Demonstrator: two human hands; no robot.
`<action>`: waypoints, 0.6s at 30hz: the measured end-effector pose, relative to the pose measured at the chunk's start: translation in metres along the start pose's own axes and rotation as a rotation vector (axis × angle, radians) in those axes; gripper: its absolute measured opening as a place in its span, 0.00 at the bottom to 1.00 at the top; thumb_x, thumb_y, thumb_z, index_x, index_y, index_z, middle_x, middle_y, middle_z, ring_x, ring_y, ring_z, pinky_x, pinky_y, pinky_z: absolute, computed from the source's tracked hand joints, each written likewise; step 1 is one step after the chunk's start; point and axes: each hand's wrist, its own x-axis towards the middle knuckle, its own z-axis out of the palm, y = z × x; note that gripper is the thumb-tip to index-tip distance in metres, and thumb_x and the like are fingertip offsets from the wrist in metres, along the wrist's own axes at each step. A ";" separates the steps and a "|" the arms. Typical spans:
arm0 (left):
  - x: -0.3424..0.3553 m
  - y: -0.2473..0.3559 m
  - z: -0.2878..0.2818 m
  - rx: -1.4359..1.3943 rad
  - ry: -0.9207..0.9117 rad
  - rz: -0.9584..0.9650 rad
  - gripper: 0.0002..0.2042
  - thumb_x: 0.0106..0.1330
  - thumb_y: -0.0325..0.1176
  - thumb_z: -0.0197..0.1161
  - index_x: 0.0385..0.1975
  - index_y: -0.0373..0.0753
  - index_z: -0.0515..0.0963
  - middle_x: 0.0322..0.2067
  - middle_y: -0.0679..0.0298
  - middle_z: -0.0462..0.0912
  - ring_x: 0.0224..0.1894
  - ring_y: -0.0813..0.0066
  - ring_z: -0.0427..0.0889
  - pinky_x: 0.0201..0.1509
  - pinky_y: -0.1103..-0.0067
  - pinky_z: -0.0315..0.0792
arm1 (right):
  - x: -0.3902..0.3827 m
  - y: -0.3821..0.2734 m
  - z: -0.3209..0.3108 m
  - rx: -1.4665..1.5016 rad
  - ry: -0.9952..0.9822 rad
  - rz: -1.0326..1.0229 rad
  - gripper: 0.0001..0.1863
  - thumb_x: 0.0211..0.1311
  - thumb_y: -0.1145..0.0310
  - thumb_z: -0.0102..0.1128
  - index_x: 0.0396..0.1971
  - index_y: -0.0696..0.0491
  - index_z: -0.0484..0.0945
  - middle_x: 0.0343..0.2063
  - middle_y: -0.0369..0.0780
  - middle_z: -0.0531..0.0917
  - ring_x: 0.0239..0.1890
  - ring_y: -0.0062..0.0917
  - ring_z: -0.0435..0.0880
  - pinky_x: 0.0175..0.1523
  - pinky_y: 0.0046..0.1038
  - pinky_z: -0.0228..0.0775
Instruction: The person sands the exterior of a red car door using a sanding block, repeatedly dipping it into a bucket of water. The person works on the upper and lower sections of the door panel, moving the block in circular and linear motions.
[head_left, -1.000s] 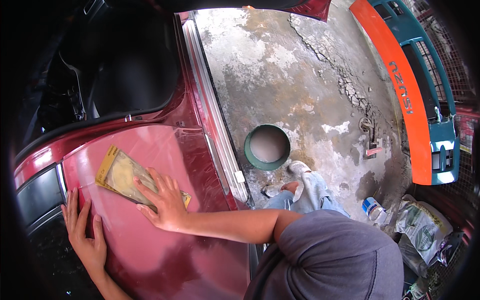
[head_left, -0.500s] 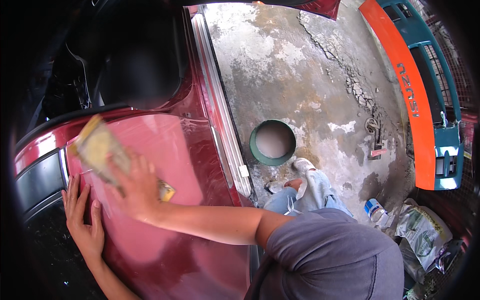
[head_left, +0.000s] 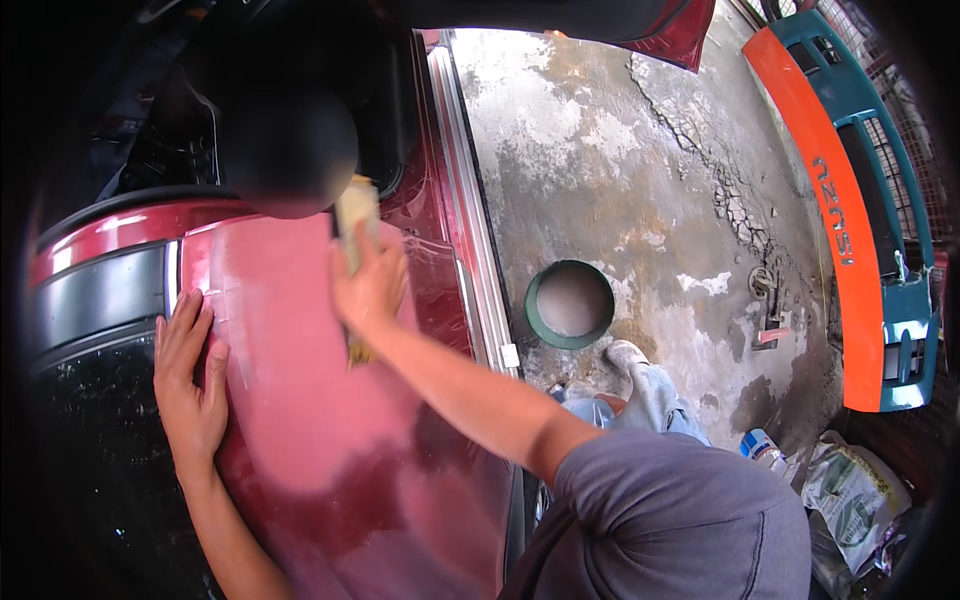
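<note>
A red car body panel [head_left: 300, 530] carries a broad, dull pink patch [head_left: 290, 400] with smoky edges. My right hand [head_left: 368, 285] is closed around a long, yellowish sanding block [head_left: 357, 212], pressed against that patch near the door opening. Motion blurs the block, and my hand covers its middle. At the panel's left edge, beside the dark glass, my left hand [head_left: 190, 390] lies flat with its fingers stretched out, holding nothing.
A green round bucket [head_left: 541, 325] of cloudy liquid stands on the cracked concrete floor [head_left: 650, 220]. An orange and teal bumper [head_left: 855, 300] leans at the right. A can [head_left: 762, 447] and a crumpled bag [head_left: 850, 495] lie below it. The metal sill [head_left: 467, 200] edges the car.
My right hand has swept the sanding block rightward across the pink patch, and the block has turned nearly upright in the picture. My left hand stays on the panel's edge; the whole view has shifted slightly.
</note>
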 end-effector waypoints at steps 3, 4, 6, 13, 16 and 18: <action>-0.009 -0.004 0.006 -0.063 0.004 -0.024 0.20 0.80 0.39 0.56 0.63 0.33 0.80 0.68 0.52 0.79 0.76 0.54 0.71 0.84 0.56 0.50 | -0.112 -0.031 -0.035 0.017 -0.134 -0.232 0.36 0.66 0.48 0.69 0.71 0.48 0.76 0.58 0.57 0.74 0.63 0.52 0.72 0.67 0.49 0.66; -0.014 -0.004 0.008 -0.072 0.003 -0.039 0.20 0.81 0.39 0.56 0.64 0.33 0.80 0.68 0.52 0.78 0.76 0.54 0.71 0.84 0.57 0.50 | -0.127 -0.027 -0.041 0.036 -0.144 -0.290 0.35 0.66 0.49 0.69 0.71 0.48 0.76 0.58 0.57 0.74 0.63 0.52 0.72 0.67 0.50 0.66; -0.014 -0.003 0.007 -0.077 0.021 -0.045 0.21 0.81 0.39 0.56 0.64 0.32 0.80 0.69 0.52 0.78 0.76 0.55 0.71 0.84 0.57 0.50 | -0.136 -0.025 -0.046 0.089 -0.139 -0.420 0.35 0.66 0.51 0.69 0.71 0.47 0.76 0.58 0.57 0.74 0.63 0.52 0.72 0.66 0.51 0.67; 0.001 0.015 -0.001 -0.126 0.110 -0.018 0.22 0.78 0.44 0.59 0.57 0.28 0.83 0.64 0.48 0.82 0.72 0.54 0.75 0.83 0.60 0.54 | 0.048 0.016 -0.016 0.030 -0.096 0.217 0.39 0.68 0.37 0.61 0.71 0.46 0.76 0.63 0.62 0.76 0.68 0.56 0.73 0.72 0.49 0.65; -0.003 0.015 -0.002 -0.115 0.118 -0.052 0.24 0.78 0.47 0.59 0.56 0.29 0.84 0.63 0.48 0.82 0.72 0.53 0.75 0.83 0.60 0.54 | 0.011 0.029 -0.009 0.014 -0.058 0.167 0.39 0.67 0.36 0.61 0.71 0.45 0.77 0.64 0.61 0.76 0.69 0.54 0.73 0.73 0.48 0.65; -0.010 0.012 0.000 -0.100 0.076 -0.081 0.23 0.79 0.46 0.58 0.57 0.29 0.83 0.64 0.48 0.82 0.72 0.53 0.75 0.83 0.59 0.54 | -0.064 0.038 -0.021 -0.088 -0.122 0.020 0.39 0.69 0.35 0.61 0.72 0.45 0.76 0.61 0.59 0.78 0.66 0.53 0.75 0.71 0.47 0.67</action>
